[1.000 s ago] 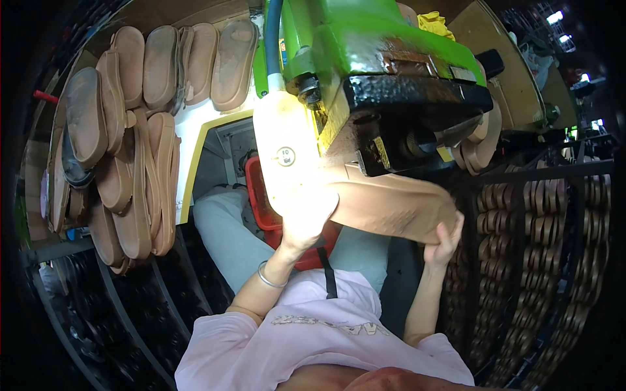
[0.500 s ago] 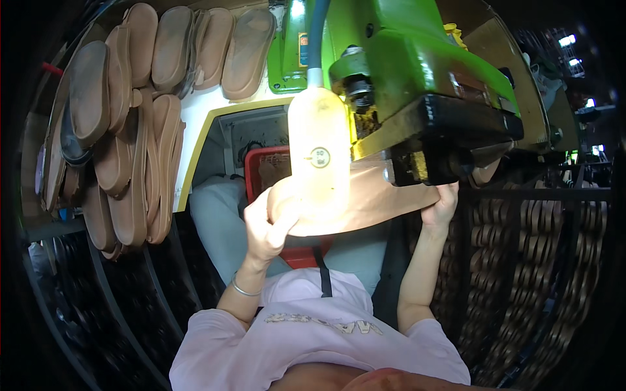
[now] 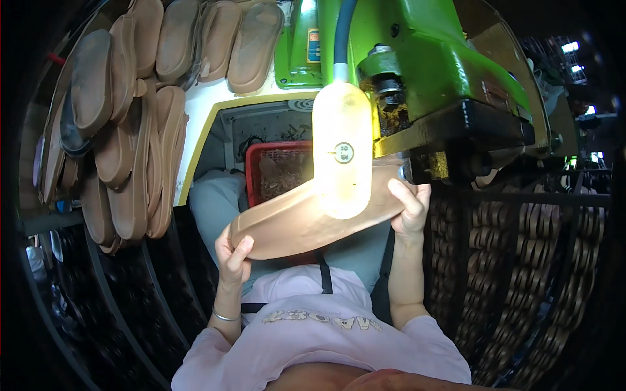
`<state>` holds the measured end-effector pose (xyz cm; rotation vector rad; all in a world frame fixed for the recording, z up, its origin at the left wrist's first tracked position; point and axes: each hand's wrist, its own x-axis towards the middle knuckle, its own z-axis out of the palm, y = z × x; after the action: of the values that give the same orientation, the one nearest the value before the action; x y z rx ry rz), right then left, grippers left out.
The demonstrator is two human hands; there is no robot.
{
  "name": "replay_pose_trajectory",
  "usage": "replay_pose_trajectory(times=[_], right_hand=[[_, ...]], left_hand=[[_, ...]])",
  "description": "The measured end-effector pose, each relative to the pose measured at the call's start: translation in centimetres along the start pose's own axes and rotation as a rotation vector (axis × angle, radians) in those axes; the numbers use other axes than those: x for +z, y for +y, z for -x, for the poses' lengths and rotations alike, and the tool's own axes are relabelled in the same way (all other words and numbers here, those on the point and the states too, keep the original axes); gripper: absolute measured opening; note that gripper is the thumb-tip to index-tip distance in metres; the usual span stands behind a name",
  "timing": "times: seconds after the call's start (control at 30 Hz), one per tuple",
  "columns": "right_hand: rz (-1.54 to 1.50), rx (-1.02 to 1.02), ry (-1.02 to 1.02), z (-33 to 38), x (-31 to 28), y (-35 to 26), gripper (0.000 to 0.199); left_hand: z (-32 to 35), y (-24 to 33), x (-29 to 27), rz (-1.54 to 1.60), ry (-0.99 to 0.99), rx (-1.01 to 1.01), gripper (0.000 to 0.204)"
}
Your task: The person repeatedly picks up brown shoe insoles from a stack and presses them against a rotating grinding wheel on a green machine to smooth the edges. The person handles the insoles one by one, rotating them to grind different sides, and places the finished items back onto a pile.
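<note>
A tan shoe sole (image 3: 287,228) is stretched between my two hands above my lap, tilted with its right end higher. My left hand (image 3: 233,256) grips its lower left end, thumb on top. My right hand (image 3: 411,207) is closed round the other end, right beside the dark metal head of a green machine (image 3: 430,58). A lit lamp (image 3: 342,117) on a bendable dark neck hangs in front of the sole and hides part of its middle.
Tan soles (image 3: 140,163) lie heaped at the left, with more along the white tabletop (image 3: 202,104). Below the table's cut-out stands a red basket (image 3: 257,176) holding scraps. Racks of soles (image 3: 515,260) stand at the right, dark racks (image 3: 124,293) at the left.
The sole has come away from the machine head, toward me and to the left, and now tilts down at its left end. Both hands have moved with it.
</note>
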<state>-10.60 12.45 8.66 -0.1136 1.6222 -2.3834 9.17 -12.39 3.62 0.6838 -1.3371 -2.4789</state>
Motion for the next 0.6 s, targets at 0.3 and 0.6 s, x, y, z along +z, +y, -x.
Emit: replay_pose_trajectory(times=[0.3,0.6], right_hand=[[0.144,-0.072,-0.149,-1.6,4.9,0.3,0.036],[0.264,0.009,0.047,5.3,2.4,4.0,0.042]], left_hand=[[-1.5,-1.2,2.2,-0.317,-0.543,-0.059,0.053],[-7.7,-1.7,11.7,-0.466,-0.362,0.271,0.035]])
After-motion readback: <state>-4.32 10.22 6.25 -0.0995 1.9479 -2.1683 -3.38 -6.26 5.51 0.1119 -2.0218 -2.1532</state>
